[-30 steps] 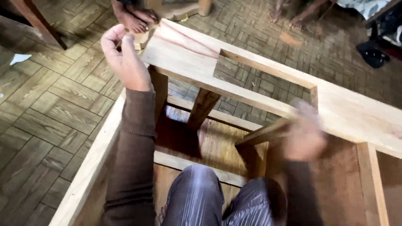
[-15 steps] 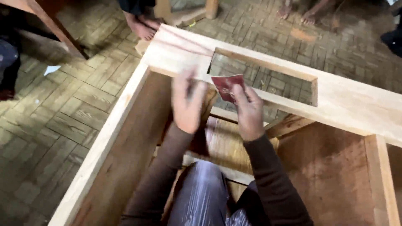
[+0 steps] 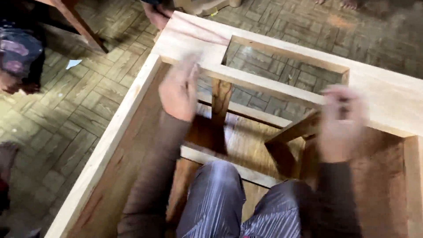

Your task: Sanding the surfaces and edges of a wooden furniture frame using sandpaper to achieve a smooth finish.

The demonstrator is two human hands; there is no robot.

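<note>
— Wooden frame (image 3: 264,86), pale and unfinished, fills the view from nine o'clock round to three, standing on the parquet floor (image 3: 66,110); the person sits inside it, knees at six.

— And the hands?

— Left hand (image 3: 178,90) is raised near the corner board at eleven o'clock, blurred; I cannot tell whether its grip is open or closed. Right hand (image 3: 341,121) is at three o'clock by the cross rail, also smeared, so its grip is unclear too, and nothing can be made out in it.

— How far along does the work look?

— Joined and assembled, I'd judge: rails, slanted brace (image 3: 293,130) and opening are all in place. The wood is bare, so surface finishing seems left. Someone's bare foot (image 3: 156,15) shows at twelve.
</note>
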